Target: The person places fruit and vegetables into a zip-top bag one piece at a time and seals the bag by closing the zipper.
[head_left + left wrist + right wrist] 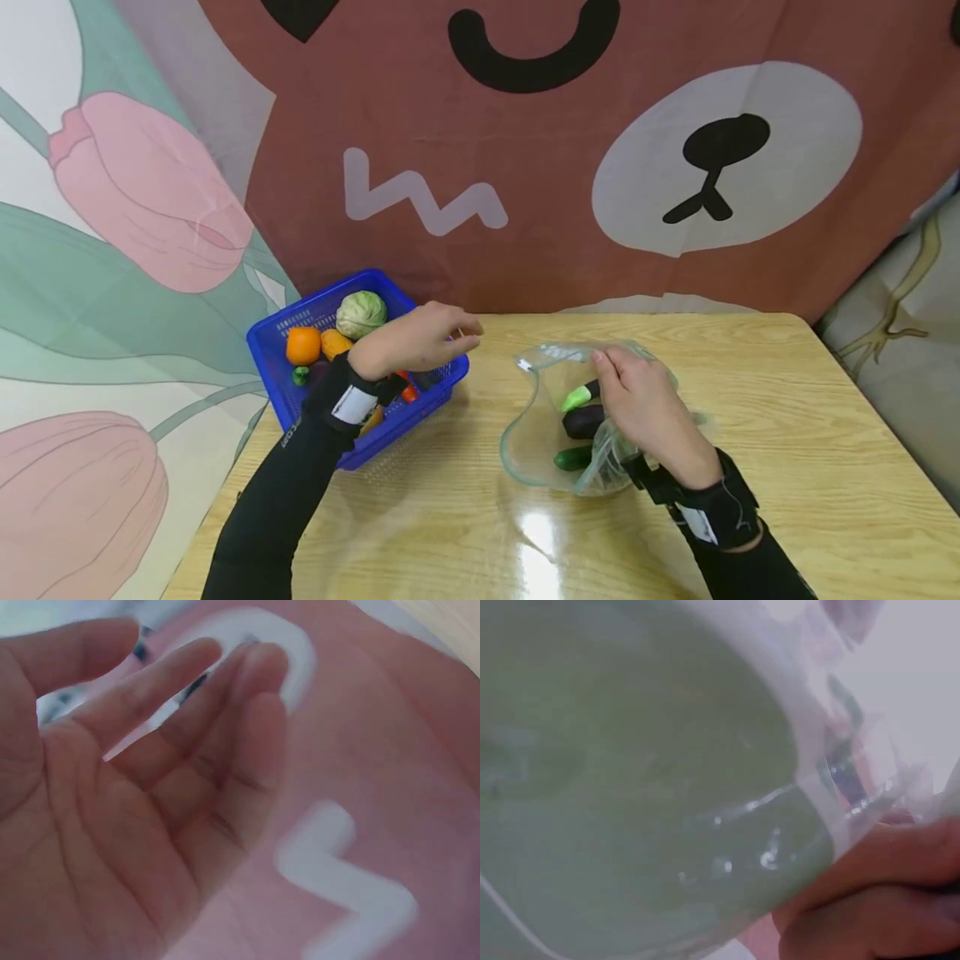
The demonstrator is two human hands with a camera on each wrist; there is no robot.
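My right hand (648,408) grips the upper rim of a clear plastic bag (528,446), whose mouth gapes toward the left. Inside lie a dark purple eggplant (583,422), a green cucumber (573,458) and a dark piece with a light green end (580,397). In the right wrist view the bag's film (652,847) covers most of the picture, with the fingers (870,900) at its edge. My left hand (420,337) hovers over the right side of a blue basket (390,440), its fingers loosely bent. Nothing shows in its palm (97,847) in the left wrist view.
The basket holds a cabbage (362,314), an orange round vegetable (303,345), a yellow piece (335,342) and a red piece (408,388), partly hidden by my left arm. Both stand on a wooden table (435,533), with a printed cloth (547,167) behind it.
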